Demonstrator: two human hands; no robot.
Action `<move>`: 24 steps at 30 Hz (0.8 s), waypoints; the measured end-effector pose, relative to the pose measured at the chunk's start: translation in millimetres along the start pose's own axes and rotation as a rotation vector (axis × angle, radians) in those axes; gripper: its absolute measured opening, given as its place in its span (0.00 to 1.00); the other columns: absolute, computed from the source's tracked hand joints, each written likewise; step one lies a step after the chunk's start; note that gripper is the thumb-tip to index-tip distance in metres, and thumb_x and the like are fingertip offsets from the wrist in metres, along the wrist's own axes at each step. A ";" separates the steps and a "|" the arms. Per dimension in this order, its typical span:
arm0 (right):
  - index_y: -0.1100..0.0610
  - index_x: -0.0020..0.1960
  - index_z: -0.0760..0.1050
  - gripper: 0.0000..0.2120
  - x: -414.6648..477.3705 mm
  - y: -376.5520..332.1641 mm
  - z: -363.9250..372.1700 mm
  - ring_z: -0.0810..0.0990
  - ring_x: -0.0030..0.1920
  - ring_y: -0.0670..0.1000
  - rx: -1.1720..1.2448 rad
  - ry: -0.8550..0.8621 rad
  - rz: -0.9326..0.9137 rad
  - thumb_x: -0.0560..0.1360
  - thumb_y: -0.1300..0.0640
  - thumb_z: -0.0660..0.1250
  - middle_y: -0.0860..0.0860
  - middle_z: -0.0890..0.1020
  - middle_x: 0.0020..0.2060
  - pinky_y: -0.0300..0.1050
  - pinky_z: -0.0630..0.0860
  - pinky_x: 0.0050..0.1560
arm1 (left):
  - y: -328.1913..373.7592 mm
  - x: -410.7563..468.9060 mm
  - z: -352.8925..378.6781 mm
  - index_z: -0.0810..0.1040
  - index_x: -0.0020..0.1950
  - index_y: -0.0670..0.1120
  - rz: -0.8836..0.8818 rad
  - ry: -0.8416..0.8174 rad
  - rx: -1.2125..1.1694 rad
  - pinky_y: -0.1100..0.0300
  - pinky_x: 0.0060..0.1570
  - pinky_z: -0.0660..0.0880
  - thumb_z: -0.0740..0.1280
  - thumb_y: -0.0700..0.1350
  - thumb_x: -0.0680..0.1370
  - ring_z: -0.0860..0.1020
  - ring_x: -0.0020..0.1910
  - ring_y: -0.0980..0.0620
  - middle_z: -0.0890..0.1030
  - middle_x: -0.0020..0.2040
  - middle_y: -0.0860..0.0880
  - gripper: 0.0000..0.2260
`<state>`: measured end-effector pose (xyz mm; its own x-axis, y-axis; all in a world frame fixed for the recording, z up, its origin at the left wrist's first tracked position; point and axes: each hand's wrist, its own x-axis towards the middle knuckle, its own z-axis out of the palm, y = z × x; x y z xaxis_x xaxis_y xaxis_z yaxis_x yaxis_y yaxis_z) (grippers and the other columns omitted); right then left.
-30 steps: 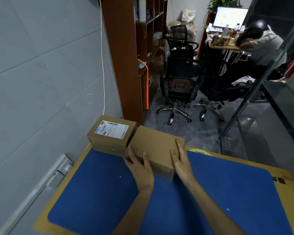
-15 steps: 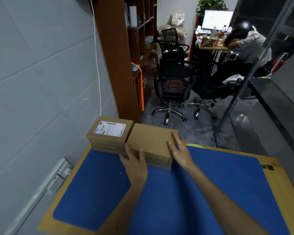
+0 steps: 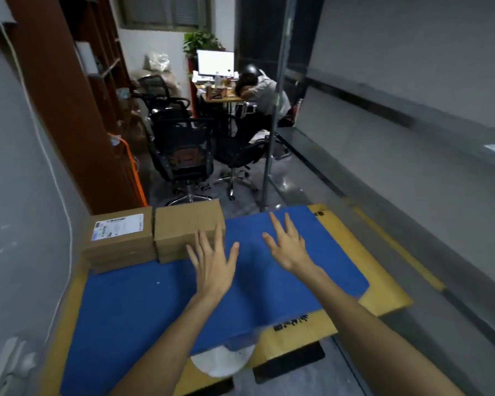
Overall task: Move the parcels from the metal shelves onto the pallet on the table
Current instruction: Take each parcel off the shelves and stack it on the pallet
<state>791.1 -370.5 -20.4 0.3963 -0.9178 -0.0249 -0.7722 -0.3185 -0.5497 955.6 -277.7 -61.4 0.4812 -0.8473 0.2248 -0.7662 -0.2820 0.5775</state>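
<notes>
Two brown cardboard parcels stand side by side at the far left of the blue pallet surface (image 3: 143,304). The left parcel (image 3: 120,241) carries a white label on top. The plain parcel (image 3: 183,230) sits right beside it. My left hand (image 3: 212,264) hovers open just in front of the plain parcel's right corner, fingers spread, holding nothing. My right hand (image 3: 286,244) is open over the bare blue surface, apart from both parcels.
A grey wall runs along the left, a brown wooden shelf unit (image 3: 69,110) behind the parcels. Office chairs (image 3: 183,155) and a person slumped at a desk (image 3: 257,90) are beyond. A glass partition (image 3: 383,138) runs on the right. Yellow cardboard (image 3: 383,287) edges the pallet.
Both hands have let go of the plain parcel and drawn back, fingers spread. The parcel now sits flush beside the labelled one. My view has swung to the right.
</notes>
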 end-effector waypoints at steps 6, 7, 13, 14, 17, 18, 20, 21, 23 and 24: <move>0.42 0.80 0.42 0.30 -98.5 58.8 -70.8 0.42 0.80 0.56 -0.123 0.173 0.193 0.83 0.39 0.50 0.52 0.39 0.80 0.63 0.45 0.76 | 98.2 -34.3 18.0 0.44 0.81 0.55 0.331 -0.154 -0.015 0.41 0.76 0.36 0.48 0.65 0.81 0.37 0.80 0.46 0.42 0.81 0.42 0.32; 0.43 0.80 0.43 0.30 -117.4 70.5 -83.4 0.42 0.80 0.56 -0.136 0.205 0.229 0.83 0.39 0.50 0.53 0.39 0.80 0.63 0.45 0.76 | 118.1 -43.6 23.0 0.43 0.81 0.55 0.380 -0.180 -0.030 0.41 0.76 0.35 0.48 0.66 0.81 0.37 0.80 0.46 0.42 0.81 0.42 0.32; 0.44 0.81 0.44 0.31 -252.1 139.1 -153.0 0.43 0.80 0.56 -0.185 0.377 0.454 0.82 0.39 0.51 0.55 0.41 0.80 0.64 0.47 0.76 | 237.8 -128.9 53.6 0.44 0.81 0.55 0.693 -0.320 -0.049 0.39 0.75 0.37 0.47 0.66 0.80 0.39 0.80 0.45 0.44 0.81 0.40 0.33; 0.44 0.81 0.44 0.30 -279.1 150.2 -162.5 0.44 0.80 0.57 -0.190 0.402 0.493 0.83 0.40 0.51 0.55 0.41 0.80 0.65 0.47 0.76 | 257.3 -149.3 58.6 0.44 0.81 0.56 0.730 -0.348 -0.072 0.40 0.75 0.37 0.49 0.66 0.81 0.39 0.80 0.45 0.44 0.81 0.40 0.32; 0.44 0.81 0.43 0.30 -366.4 184.9 -187.8 0.44 0.80 0.57 -0.207 0.468 0.620 0.83 0.39 0.50 0.55 0.42 0.80 0.65 0.47 0.76 | 312.5 -217.8 72.6 0.43 0.81 0.56 0.857 -0.411 -0.110 0.40 0.75 0.36 0.50 0.66 0.80 0.39 0.80 0.45 0.44 0.81 0.41 0.33; 0.44 0.81 0.43 0.30 -397.7 197.1 -195.3 0.44 0.80 0.57 -0.215 0.485 0.665 0.83 0.39 0.49 0.55 0.41 0.80 0.65 0.46 0.76 | 329.6 -242.8 76.5 0.42 0.81 0.56 0.906 -0.425 -0.109 0.40 0.75 0.36 0.49 0.66 0.80 0.38 0.80 0.45 0.43 0.81 0.41 0.33; 0.45 0.81 0.43 0.30 -461.0 220.3 -208.3 0.43 0.80 0.57 -0.217 0.516 0.755 0.83 0.39 0.49 0.54 0.41 0.80 0.64 0.46 0.76 | 359.9 -294.5 82.6 0.41 0.81 0.56 0.977 -0.468 -0.118 0.41 0.75 0.35 0.48 0.67 0.80 0.37 0.80 0.45 0.41 0.81 0.41 0.33; 0.45 0.81 0.43 0.30 -493.8 231.0 -214.0 0.43 0.80 0.57 -0.218 0.534 0.795 0.83 0.39 0.49 0.53 0.41 0.80 0.64 0.45 0.75 | 373.6 -322.1 85.1 0.41 0.81 0.57 1.003 -0.497 -0.126 0.40 0.75 0.35 0.48 0.66 0.80 0.36 0.79 0.45 0.40 0.81 0.41 0.33; 0.45 0.81 0.43 0.30 -556.7 249.7 -223.6 0.43 0.80 0.58 -0.230 0.568 0.853 0.83 0.39 0.49 0.52 0.41 0.80 0.65 0.45 0.75 | 397.6 -377.3 89.1 0.42 0.81 0.59 1.037 -0.555 -0.147 0.40 0.75 0.34 0.49 0.66 0.81 0.35 0.79 0.45 0.39 0.81 0.42 0.32; 0.44 0.81 0.44 0.30 -586.8 258.2 -227.9 0.43 0.80 0.58 -0.237 0.584 0.875 0.83 0.39 0.49 0.52 0.42 0.80 0.65 0.46 0.75 | 409.3 -403.8 90.8 0.43 0.81 0.59 1.051 -0.583 -0.166 0.40 0.75 0.34 0.49 0.66 0.81 0.35 0.79 0.45 0.40 0.81 0.42 0.31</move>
<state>246.0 31.7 42.6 -0.5899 -0.8005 0.1062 -0.7738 0.5228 -0.3576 408.9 -91.9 12.9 -0.6387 -0.7159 0.2820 -0.5837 0.6896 0.4286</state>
